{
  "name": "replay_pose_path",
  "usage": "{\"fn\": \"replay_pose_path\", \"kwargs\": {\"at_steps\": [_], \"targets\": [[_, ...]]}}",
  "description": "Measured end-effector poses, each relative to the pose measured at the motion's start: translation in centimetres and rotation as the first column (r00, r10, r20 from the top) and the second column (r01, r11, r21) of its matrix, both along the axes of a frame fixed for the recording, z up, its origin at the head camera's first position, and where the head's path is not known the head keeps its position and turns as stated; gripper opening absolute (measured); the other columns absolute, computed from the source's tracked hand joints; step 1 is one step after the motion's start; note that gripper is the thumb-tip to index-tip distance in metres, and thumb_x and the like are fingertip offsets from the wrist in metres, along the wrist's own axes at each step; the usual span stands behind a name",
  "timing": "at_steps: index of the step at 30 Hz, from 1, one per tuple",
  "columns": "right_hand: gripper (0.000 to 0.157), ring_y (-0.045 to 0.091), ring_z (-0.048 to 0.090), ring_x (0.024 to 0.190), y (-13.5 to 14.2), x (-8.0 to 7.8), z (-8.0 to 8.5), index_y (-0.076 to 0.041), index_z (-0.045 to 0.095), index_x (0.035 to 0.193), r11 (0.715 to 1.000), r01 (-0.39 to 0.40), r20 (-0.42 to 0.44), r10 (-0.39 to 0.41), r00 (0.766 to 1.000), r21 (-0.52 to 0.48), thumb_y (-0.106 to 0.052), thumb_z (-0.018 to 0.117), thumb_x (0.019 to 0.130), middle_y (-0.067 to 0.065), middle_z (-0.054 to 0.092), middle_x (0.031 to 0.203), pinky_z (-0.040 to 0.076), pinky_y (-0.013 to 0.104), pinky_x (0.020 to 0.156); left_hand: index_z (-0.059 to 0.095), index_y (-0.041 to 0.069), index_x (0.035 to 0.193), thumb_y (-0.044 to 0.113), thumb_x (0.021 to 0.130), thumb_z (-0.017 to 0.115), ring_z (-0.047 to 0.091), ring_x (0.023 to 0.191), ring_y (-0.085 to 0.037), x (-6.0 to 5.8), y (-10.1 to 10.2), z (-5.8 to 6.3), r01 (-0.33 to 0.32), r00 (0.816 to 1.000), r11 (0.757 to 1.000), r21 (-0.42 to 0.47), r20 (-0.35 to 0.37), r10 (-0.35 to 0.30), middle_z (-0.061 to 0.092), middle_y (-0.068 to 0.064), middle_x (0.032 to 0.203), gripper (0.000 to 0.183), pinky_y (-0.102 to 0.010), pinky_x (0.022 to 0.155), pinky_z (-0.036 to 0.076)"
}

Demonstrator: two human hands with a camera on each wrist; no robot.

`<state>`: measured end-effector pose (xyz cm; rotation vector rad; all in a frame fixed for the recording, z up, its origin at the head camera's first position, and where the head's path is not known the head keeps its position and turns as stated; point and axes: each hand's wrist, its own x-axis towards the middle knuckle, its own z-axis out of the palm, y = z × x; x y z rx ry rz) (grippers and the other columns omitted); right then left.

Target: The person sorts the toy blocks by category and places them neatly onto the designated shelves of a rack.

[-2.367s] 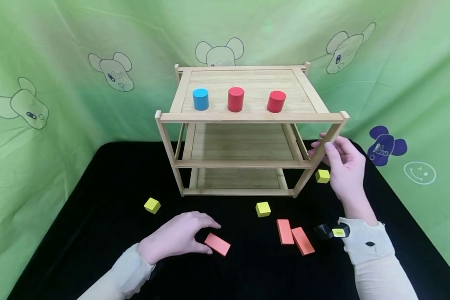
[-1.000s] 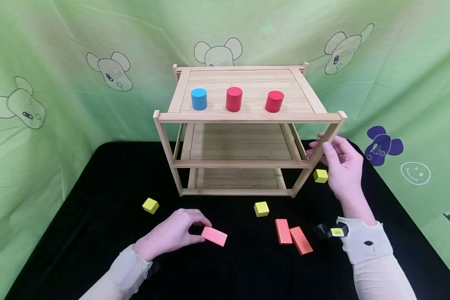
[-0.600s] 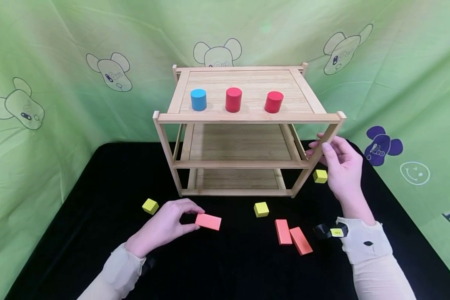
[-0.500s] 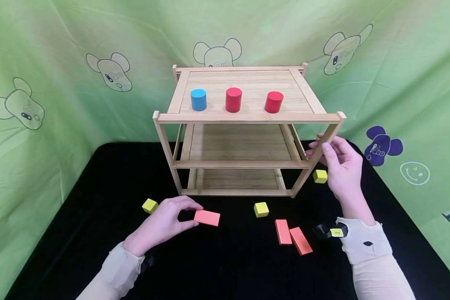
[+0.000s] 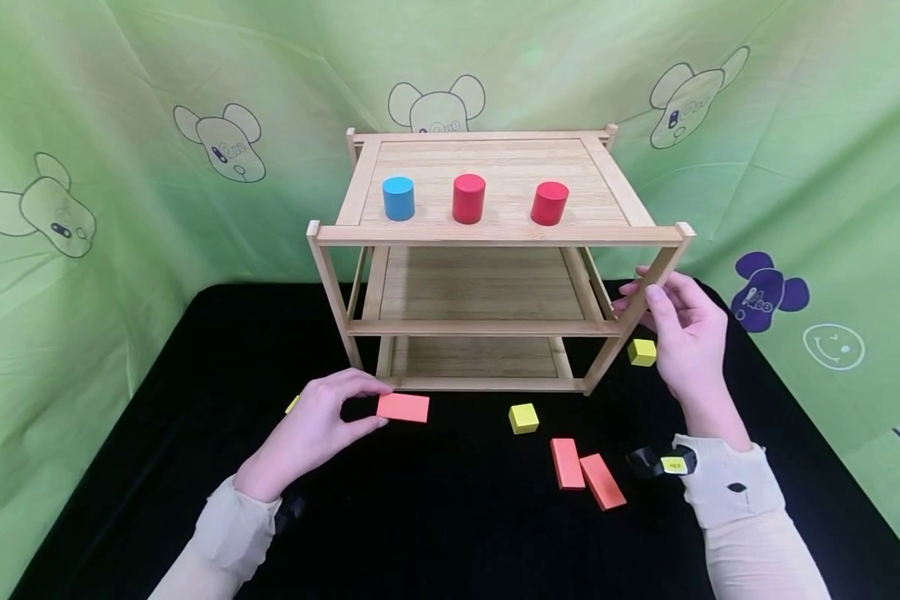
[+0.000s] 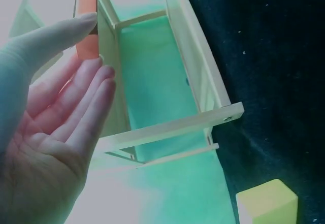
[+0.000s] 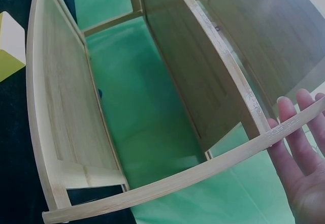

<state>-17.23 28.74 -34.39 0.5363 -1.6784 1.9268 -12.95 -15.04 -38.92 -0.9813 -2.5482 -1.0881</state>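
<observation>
My left hand [image 5: 317, 423] pinches a coral-red rectangular block [image 5: 403, 407] by its left end, thumb below and fingers above. It overlaps the bottom front rail of a three-tier wooden rack [image 5: 487, 385]. In the left wrist view the block [image 6: 88, 47] stands upright between thumb and fingertips, and the other fingers are extended. My right hand [image 5: 692, 337] grips the rack's right front post, thumb in front and fingers behind. The right wrist view shows fingers [image 7: 287, 168] behind that post [image 7: 193, 172]; the thumb is out of sight there.
On the rack's top stand a blue cylinder [image 5: 398, 200] and two red cylinders [image 5: 468, 200]. Yellow cubes [image 5: 523, 418] lie before the rack, beside its right post and partly hidden behind my left hand. Two more coral-red blocks [image 5: 567, 464] lie on the black cloth [image 5: 435, 533].
My left hand has taken hold of the coral-red block and carried it away from me and leftward, to the rack's lower front. It now mostly covers the left yellow cube. My right hand stays put.
</observation>
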Motion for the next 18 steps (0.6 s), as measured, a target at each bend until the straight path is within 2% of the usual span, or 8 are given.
{"fn": "replay_pose_path", "kwargs": {"at_steps": [5,10,14,18], "targets": [[0.033,0.024,0.073,0.083,0.0,0.0,0.0,0.025,0.052,0.125,1.0,0.006,0.002,-0.006,1.0,0.002,-0.001,0.052,0.105,0.019,0.071,0.098,0.061,0.032,0.081,0.075,0.011,0.115,0.009,0.084,0.086,0.068,0.102,-0.017,-0.4,0.0,0.4,0.011,0.999,0.999,0.032,-0.031,-0.01,0.07,0.005,0.112,0.033,-0.038,0.088,0.058],[0.032,0.023,0.073,0.082,0.0,0.0,-0.1,0.023,0.054,0.125,1.0,0.018,0.007,-0.018,1.0,0.009,-0.002,0.053,0.105,0.02,0.071,0.097,0.061,0.031,0.08,0.075,0.01,0.114,0.008,0.083,0.086,0.066,0.098,-0.016,-0.7,0.0,1.0,0.001,0.998,0.998,0.059,-0.066,0.003,0.07,0.004,0.111,0.033,-0.035,0.083,0.058],[0.033,0.023,0.073,0.082,0.0,0.0,-0.1,0.023,0.054,0.125,1.0,0.024,0.008,-0.024,1.0,0.011,-0.003,0.054,0.105,0.023,0.07,0.098,0.061,0.031,0.08,0.075,0.009,0.114,0.007,0.081,0.088,0.066,0.1,-0.014,-0.9,0.1,1.5,-0.015,0.994,0.996,0.083,-0.111,0.024,0.07,0.003,0.111,0.035,-0.034,0.084,0.057],[0.031,0.023,0.073,0.082,0.0,-0.1,-0.1,0.021,0.056,0.125,1.0,0.026,0.011,-0.026,1.0,0.014,-0.003,0.054,0.105,0.023,0.07,0.098,0.061,0.031,0.08,0.075,0.009,0.116,0.005,0.08,0.088,0.067,0.102,-0.017,-1.1,0.4,2.0,-0.024,0.989,0.993,0.112,-0.141,0.039,0.069,0.002,0.113,0.038,-0.037,0.086,0.057]]}}
